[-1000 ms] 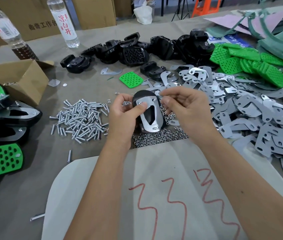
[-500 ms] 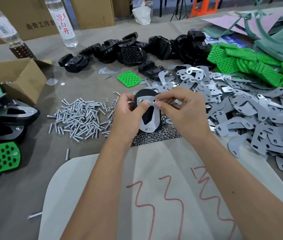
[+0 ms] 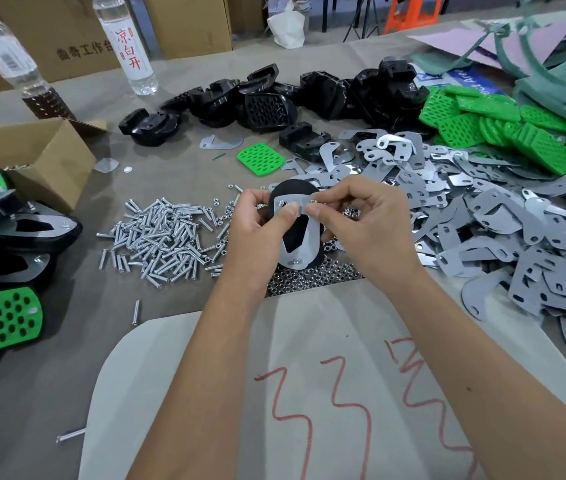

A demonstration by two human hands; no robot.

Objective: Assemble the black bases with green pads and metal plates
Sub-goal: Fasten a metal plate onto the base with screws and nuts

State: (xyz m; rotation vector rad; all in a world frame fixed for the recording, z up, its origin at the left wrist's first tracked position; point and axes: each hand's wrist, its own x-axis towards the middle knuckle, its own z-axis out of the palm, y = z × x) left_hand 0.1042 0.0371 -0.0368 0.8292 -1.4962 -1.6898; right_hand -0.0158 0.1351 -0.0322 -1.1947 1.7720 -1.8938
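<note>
Item in hand: I see one black base (image 3: 286,192) with a metal plate (image 3: 304,245) laid on its face, held up over the tabletop (image 3: 177,157) above a patch of loose nuts (image 3: 312,277). My left hand (image 3: 257,233) has its grip clamped on the piece, thumb pressed flat on the plate's upper band and fingers curled behind the base. My right hand (image 3: 361,223) pinches thumb and forefinger together at the plate's upper right corner; whatever small part sits between them is too small to tell. A fastener shows at the plate's lower tip. Stock on the tabletop: a heap of screws (image 3: 167,237) just left of my hands; a wide spread of grey metal plates (image 3: 503,230) to the right; a row of black bases (image 3: 271,102) across the far side; a pile of green pads (image 3: 503,129) at the far right, with one single green pad (image 3: 261,159) lying apart near the middle. Finished units (image 3: 0,265), green pad and plate on black, are stacked at the left edge beside an open cardboard box (image 3: 32,157). Two clear bottles (image 3: 129,46) stand at the far left. A pale sheet (image 3: 309,393) marked in red lies under my forearms.
</note>
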